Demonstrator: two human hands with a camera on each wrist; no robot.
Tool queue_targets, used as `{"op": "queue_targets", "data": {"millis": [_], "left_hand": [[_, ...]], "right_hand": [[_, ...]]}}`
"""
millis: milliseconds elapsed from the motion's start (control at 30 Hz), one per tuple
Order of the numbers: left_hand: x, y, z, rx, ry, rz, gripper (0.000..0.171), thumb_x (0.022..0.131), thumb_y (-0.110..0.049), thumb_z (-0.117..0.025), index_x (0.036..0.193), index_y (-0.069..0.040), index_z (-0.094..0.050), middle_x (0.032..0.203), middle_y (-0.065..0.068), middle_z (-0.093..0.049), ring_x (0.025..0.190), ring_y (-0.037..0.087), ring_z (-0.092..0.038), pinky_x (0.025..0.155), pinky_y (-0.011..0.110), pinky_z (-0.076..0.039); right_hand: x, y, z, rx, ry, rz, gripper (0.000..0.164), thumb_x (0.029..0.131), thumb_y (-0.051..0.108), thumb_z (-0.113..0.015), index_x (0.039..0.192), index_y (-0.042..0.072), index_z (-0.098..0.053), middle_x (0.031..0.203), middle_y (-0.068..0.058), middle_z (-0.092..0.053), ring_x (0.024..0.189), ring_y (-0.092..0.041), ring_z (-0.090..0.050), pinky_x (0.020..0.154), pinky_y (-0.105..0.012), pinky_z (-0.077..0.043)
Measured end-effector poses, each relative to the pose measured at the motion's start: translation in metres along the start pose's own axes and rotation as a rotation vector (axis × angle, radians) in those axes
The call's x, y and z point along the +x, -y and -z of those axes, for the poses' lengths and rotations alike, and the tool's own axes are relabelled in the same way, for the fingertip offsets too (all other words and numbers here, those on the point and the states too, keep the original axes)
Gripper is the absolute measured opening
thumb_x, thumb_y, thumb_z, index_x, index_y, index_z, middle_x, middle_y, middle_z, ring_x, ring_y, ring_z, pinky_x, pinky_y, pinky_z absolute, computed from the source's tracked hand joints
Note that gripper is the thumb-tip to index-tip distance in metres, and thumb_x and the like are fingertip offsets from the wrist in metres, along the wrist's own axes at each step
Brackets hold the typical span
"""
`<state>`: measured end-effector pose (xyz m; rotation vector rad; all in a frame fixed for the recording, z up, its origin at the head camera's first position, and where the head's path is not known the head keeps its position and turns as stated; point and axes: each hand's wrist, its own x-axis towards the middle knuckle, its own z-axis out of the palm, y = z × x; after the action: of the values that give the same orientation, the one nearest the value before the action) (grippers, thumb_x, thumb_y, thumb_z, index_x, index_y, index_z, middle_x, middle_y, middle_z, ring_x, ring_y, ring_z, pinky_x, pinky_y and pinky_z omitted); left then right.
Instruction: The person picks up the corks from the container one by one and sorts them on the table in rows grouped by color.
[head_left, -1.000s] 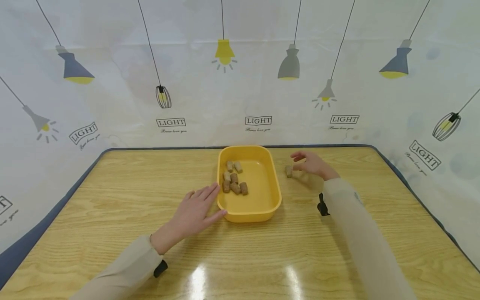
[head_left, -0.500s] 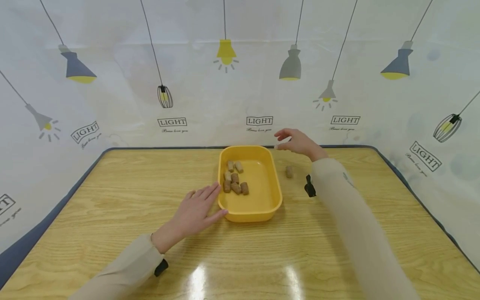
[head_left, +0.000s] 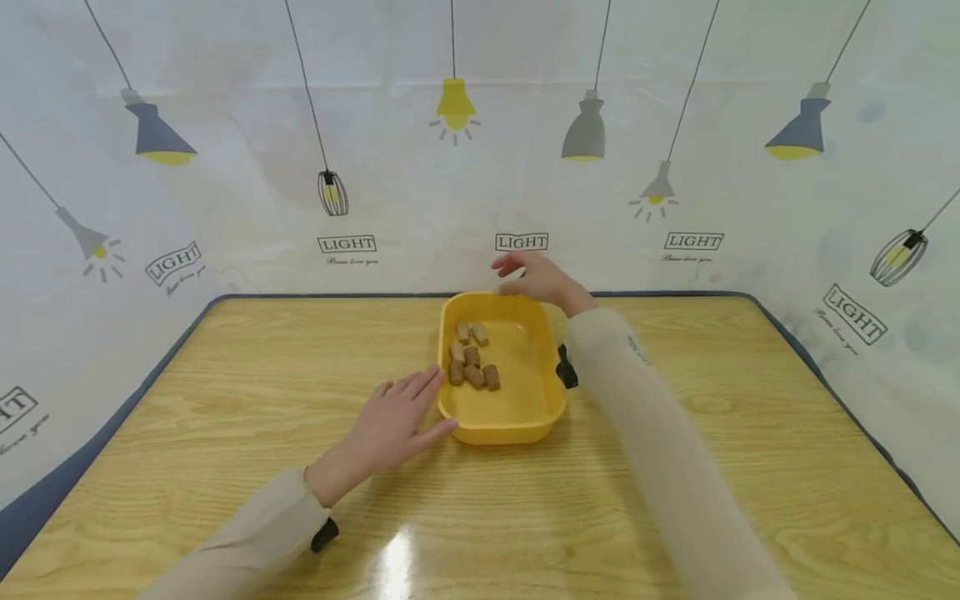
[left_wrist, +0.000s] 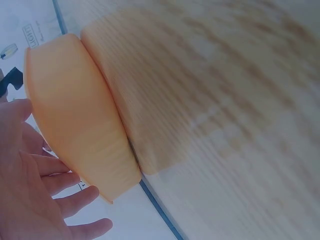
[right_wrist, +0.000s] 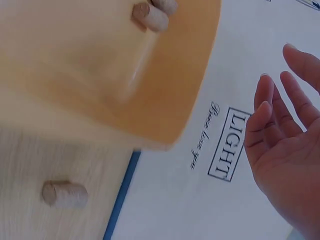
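In the head view, a yellow plastic tub [head_left: 502, 434] holds several brown cork stoppers [head_left: 472, 356], grouped along its left side. My left hand [head_left: 382, 432] lies at the tub's near left wall, its fingers spread and fairly straight; in the left wrist view, the fingertips touch the wall [left_wrist: 75, 110]. My right hand [head_left: 542, 280] hovers over the tub's far edge. Its fingers are loosely bent, and in the right wrist view no object shows in the palm [right_wrist: 290, 160]. One more cork [right_wrist: 66, 194] lies on the table beside the tub, hidden from the head view by the right forearm.
The wooden table [head_left: 262, 375] ends at a dark blue border [head_left: 337, 295]. Behind it hangs a white backdrop [head_left: 405, 192] printed with lamps. A black strap [head_left: 567, 367] hangs from the right sleeve over the tub's right wall.
From beside the loose cork on the right, my right hand has risen and swung left over the tub's far edge. The left hand, tub and corks inside stay put.
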<state>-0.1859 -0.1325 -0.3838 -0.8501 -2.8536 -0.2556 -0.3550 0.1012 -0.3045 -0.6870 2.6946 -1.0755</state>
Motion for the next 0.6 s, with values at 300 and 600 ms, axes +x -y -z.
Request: {"op": "queue_targets", "data": {"millis": [300, 600], "left_hand": [[0.000, 0.000, -0.001, 0.007, 0.000, 0.005, 0.071, 0.088, -0.056, -0.036, 0.137, -0.005, -0.031, 0.139, 0.010, -0.031, 0.120, 0.029, -0.035, 0.091, 0.051, -0.029], [0.000, 0.001, -0.001, 0.003, -0.008, 0.002, 0.070, 0.088, -0.055, -0.036, 0.137, -0.006, -0.031, 0.139, 0.010, -0.030, 0.120, 0.029, -0.036, 0.090, 0.051, -0.030]], "right_hand": [[0.009, 0.000, -0.031, 0.030, 0.008, 0.008, 0.036, 0.083, 0.013, -0.062, 0.117, 0.004, -0.053, 0.112, -0.012, -0.053, 0.106, -0.026, -0.045, 0.088, -0.036, -0.037], [0.011, -0.011, -0.049, 0.023, 0.052, -0.038, 0.038, 0.082, 0.010, -0.061, 0.118, 0.002, -0.053, 0.114, -0.013, -0.052, 0.105, -0.023, -0.046, 0.086, -0.035, -0.038]]}}
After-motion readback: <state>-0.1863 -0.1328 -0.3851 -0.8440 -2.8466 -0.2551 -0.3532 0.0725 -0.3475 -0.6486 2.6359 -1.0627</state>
